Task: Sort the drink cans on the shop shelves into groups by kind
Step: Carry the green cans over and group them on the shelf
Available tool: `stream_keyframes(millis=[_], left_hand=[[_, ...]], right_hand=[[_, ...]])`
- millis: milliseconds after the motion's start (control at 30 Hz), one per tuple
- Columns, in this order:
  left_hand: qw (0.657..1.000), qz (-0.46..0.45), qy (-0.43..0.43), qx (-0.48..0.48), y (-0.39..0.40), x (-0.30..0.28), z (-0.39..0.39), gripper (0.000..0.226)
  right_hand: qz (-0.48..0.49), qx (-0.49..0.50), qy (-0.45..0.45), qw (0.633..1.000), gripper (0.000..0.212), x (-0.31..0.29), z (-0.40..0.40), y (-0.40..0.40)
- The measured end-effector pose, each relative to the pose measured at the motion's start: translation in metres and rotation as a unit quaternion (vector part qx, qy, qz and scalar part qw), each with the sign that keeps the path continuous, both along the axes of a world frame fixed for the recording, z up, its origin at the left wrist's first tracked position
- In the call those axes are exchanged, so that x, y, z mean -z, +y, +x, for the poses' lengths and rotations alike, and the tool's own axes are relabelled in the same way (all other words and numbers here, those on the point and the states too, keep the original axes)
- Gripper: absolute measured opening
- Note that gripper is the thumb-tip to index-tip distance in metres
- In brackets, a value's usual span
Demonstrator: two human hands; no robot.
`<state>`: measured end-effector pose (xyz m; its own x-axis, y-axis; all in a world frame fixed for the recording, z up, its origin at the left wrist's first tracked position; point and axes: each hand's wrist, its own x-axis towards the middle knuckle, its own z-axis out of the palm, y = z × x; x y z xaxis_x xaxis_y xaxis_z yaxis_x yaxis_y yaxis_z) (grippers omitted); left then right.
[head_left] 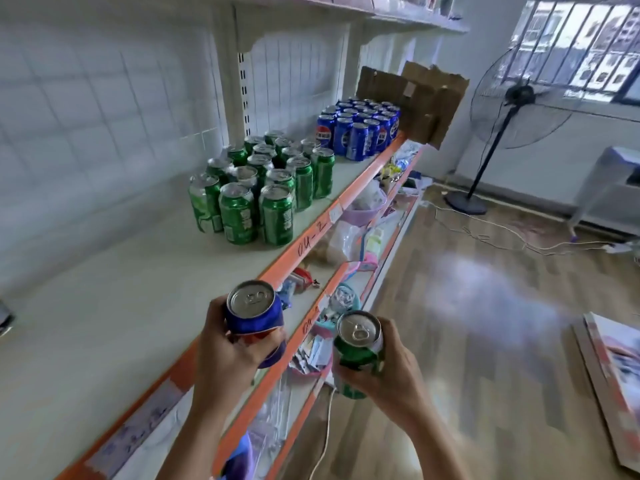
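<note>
The shelf (114,306) is a long pale board with an orange front edge, running away toward the far right, where torn cardboard (412,105) stands at its far end. Handwritten marks sit on the orange edge. Lower shelves below it hold mixed small goods, too jumbled to tell apart. On the wooden floor beyond stands a pedestal fan (516,98) near the window wall, with a white cable trailing across the boards.

On the shelf, the green cans (266,181) stand upright in a tight cluster around the middle of its length, reaching from near the back wall almost to the front edge. The blue cans (360,128) form a second upright block farther along, just before the cardboard, apart from the green cluster.

Near the front edge, the left hand (221,355) curls its fingers round a blue can (252,311), held upright over the orange edge, top toward the camera. The right hand (384,372) wraps around a green can (360,344), upright too, held out past the front edge over the lower shelves. The two held cans are near each other but not touching.
</note>
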<state>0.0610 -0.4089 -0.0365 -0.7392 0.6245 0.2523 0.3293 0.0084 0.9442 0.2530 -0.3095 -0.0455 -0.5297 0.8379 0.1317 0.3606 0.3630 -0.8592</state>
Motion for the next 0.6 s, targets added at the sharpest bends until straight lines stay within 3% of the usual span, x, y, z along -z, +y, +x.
stream_keyframes(millis=[133,400,600], left_hand=[[0.999,-0.019,0.005,-0.035,0.029,0.000,-0.006,0.060],[0.980,0.020,-0.018,-0.197,0.098,-0.010,-0.004,0.062],[0.968,0.037,-0.023,-0.246,0.159,-0.020,0.023,0.065]], right_hand=[[-0.014,-0.011,0.000,1.000,0.059,0.001,-0.018,0.049],[0.073,-0.134,0.027,0.988,0.072,-0.008,-0.072,0.178],[0.102,-0.213,0.048,0.970,0.065,-0.032,-0.104,0.259]])
